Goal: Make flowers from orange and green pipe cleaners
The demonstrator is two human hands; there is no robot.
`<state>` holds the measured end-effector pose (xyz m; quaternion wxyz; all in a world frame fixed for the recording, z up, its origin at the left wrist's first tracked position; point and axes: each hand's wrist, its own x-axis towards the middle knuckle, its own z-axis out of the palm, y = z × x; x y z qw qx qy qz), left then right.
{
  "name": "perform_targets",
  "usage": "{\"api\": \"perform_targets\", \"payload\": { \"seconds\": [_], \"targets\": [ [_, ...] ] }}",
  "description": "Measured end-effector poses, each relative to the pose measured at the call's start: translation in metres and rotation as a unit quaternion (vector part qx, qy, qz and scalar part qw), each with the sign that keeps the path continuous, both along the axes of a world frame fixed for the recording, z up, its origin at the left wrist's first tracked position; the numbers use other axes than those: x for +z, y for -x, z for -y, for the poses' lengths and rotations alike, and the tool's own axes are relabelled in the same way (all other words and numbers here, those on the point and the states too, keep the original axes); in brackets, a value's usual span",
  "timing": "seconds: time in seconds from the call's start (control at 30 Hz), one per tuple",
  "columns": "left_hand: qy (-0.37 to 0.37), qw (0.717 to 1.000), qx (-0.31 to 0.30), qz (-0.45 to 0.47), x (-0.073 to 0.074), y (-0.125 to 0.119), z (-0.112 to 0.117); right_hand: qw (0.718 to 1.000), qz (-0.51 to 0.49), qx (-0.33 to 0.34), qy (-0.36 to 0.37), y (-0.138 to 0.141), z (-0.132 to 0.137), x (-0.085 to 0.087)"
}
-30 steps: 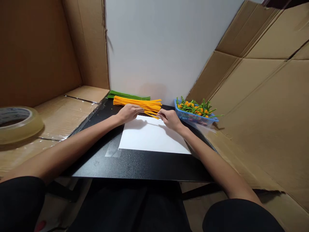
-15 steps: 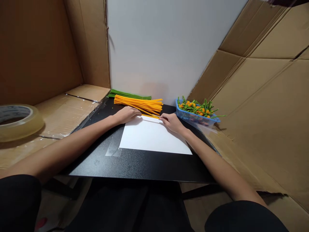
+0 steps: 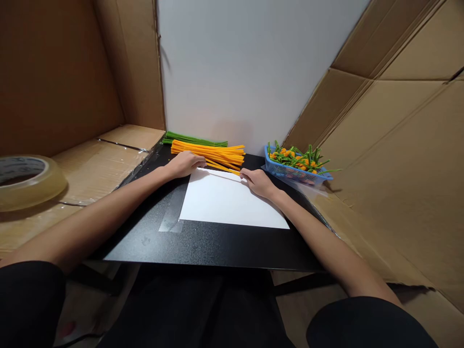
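Note:
An orange-yellow pipe cleaner (image 3: pixel 223 167) stretches between my two hands, over the far edge of a white sheet of paper (image 3: pixel 232 200). Its left end is pinched in my left hand (image 3: pixel 186 164), near the paper's far left corner. My right hand (image 3: pixel 258 182) has closed fingers on the other end, above the far right part of the sheet. Just beyond lies a thick bundle of orange-yellow pipe cleaners (image 3: pixel 208 151). Behind that is a bundle of green pipe cleaners (image 3: pixel 195 140). The fingertips are partly hidden.
At the back right stands a blue mesh basket (image 3: pixel 290 171) heaped with green and orange pipe-cleaner pieces (image 3: pixel 302 162). A large roll of clear tape (image 3: pixel 54 186) rests on cardboard (image 3: pixel 94 164) at left. Clear tape lies by the paper's left edge on the black table (image 3: pixel 203 246).
My left hand has shifted slightly left and away from me, so more of the pipe cleaner shows between the hands. My right hand has barely moved.

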<state>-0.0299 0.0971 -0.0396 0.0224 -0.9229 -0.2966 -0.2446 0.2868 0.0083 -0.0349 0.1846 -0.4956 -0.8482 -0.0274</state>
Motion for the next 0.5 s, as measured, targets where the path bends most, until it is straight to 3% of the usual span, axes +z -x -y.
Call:
{"api": "perform_targets", "payload": {
  "seconds": [0.1,0.2,0.37,0.5],
  "targets": [
    [0.036,0.997,-0.060,0.042,0.000,-0.001,0.000,1.000,-0.025,0.002,-0.002,-0.003,-0.003,0.001],
    [0.054,0.993,-0.082,0.060,-0.004,-0.001,-0.001,0.999,-0.044,0.007,0.005,-0.005,-0.007,-0.001],
    [0.049,0.995,-0.079,0.044,-0.010,-0.004,-0.005,0.998,-0.056,0.015,0.019,-0.009,-0.010,-0.006],
    [0.005,0.999,-0.034,-0.028,-0.008,-0.006,-0.003,0.999,-0.036,0.005,0.019,-0.011,-0.004,-0.007]
  ]
}}
